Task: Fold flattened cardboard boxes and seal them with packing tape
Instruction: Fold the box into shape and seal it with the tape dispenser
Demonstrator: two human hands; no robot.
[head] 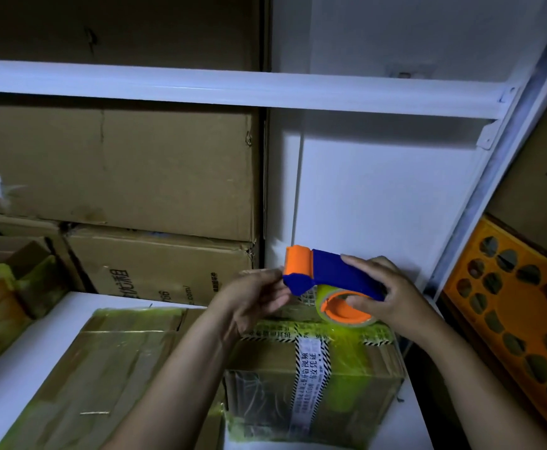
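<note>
A blue and orange tape dispenser (327,276) with a yellowish tape roll (346,311) is held above a small cardboard box (311,378). My right hand (392,297) grips the dispenser's blue body and the roll. My left hand (255,298) pinches at the dispenser's front end, just under the orange roller. The small box is folded and wrapped in yellowish tape, with a printed white strip down its middle. A flattened cardboard box (109,368) with tape on it lies on the white table (15,371) to the left.
Large cardboard cartons (119,170) fill the white shelf (233,89) behind the table. More taped cardboard (9,287) sits at the far left. An orange crate (522,306) with round holes leans at the right, beside the shelf post (486,196).
</note>
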